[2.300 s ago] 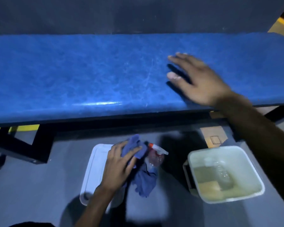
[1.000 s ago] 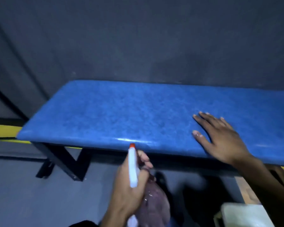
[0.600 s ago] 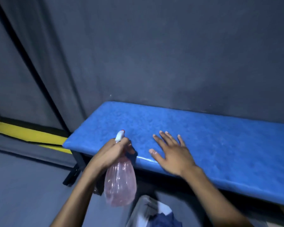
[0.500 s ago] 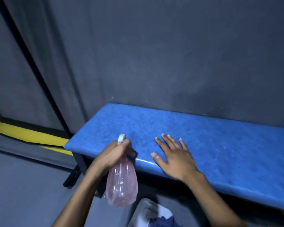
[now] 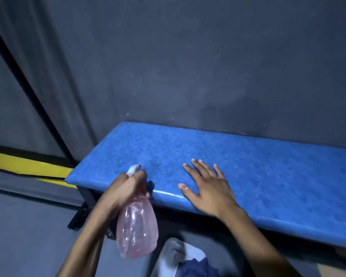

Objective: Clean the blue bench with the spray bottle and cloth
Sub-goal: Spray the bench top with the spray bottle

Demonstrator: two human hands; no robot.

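Note:
The blue bench (image 5: 268,172) runs from the middle to the right edge, against a dark wall. My left hand (image 5: 124,188) is shut on the neck of the pink see-through spray bottle (image 5: 137,230), held at the bench's front left corner with its white nozzle pointing over the seat. My right hand (image 5: 206,186) lies flat and open on the seat near the front edge, fingers spread. The blue cloth (image 5: 196,268) lies crumpled on a white tray at the bottom edge, below the bench.
The white tray (image 5: 168,254) sits on the grey floor in front of the bench. Black metal bench legs (image 5: 84,206) stand under the left end. A yellow stripe (image 5: 26,166) runs along the floor at the left.
My left hand picked the spray bottle up off the floor and brought it to the bench's left end. My right hand stayed flat on the seat. The view swung left.

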